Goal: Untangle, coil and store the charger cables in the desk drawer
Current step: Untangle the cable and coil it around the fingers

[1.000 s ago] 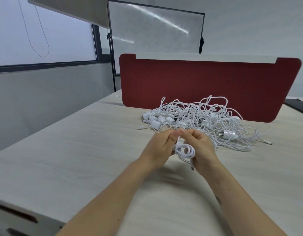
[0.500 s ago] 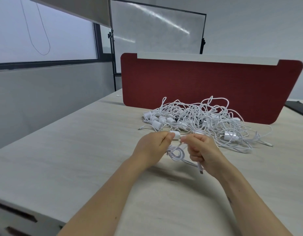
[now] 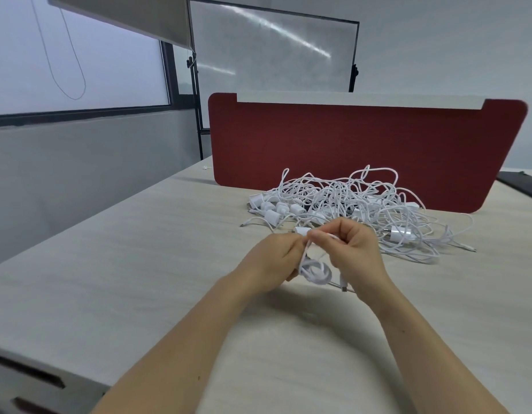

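White coiled cable (image 3: 315, 271) pinched between left hand (image 3: 272, 258), right hand (image 3: 352, 252).

I read a pale wood-grain tabletop (image 3: 115, 264). On it lies one tangled pile of white charger cables (image 3: 345, 198) (several plug adapters (image 3: 272, 215) cluster at its left edge). The pile sits just before a red divider panel (image 3: 363, 144) standing at the far edge.
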`<state>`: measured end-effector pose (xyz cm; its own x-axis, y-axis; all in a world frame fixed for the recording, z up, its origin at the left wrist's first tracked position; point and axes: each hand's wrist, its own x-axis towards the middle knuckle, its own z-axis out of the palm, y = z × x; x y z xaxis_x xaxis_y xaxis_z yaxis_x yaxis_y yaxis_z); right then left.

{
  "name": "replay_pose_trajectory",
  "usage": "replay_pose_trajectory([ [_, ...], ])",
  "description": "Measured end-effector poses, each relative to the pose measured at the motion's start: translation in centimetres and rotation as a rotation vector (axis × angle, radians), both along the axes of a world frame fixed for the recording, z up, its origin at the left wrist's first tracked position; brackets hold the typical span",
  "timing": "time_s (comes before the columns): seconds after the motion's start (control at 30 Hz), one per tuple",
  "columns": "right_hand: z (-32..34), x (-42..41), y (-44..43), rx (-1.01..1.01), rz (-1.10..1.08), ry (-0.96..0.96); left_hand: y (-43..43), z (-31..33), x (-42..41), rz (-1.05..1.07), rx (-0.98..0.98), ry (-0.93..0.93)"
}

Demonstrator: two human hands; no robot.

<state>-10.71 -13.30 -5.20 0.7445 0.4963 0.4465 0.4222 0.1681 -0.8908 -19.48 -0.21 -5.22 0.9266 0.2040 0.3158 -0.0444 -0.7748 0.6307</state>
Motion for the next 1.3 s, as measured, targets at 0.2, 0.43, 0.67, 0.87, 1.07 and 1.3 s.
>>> replay_pose_trajectory([
  [0.2,-1.1,-0.1,0.7,0.073,0.241,0.354,-0.7,-0.6,0.1,-0.082,-0.376,-0.297],
  [0.43,-1.9,-1.1,1.8,-0.034,0.226,0.407,0.5,-1.6,0.8,0.123,-0.345,-0.436],
  [0.67,-2.0,-2.8,1.9,-0.308,0.373,0.335,1.1,-1.4,0.4,0.351,-0.167,-0.451],
  [0.87,-1.5,-3.6,1.7,-0.526,0.359,0.02,2.4,-1.3,0.4,0.432,-0.052,-0.356],
  [1.07,-0.1,-3.0,0.9,-0.461,-0.05,-0.417,2.2,-1.4,0.6,0.417,0.142,-0.172],
  [1.3,-0.1,-0.5,0.6,-0.207,-0.063,-0.035,0.0,-1.2,0.8,0.209,0.021,-0.322],
])
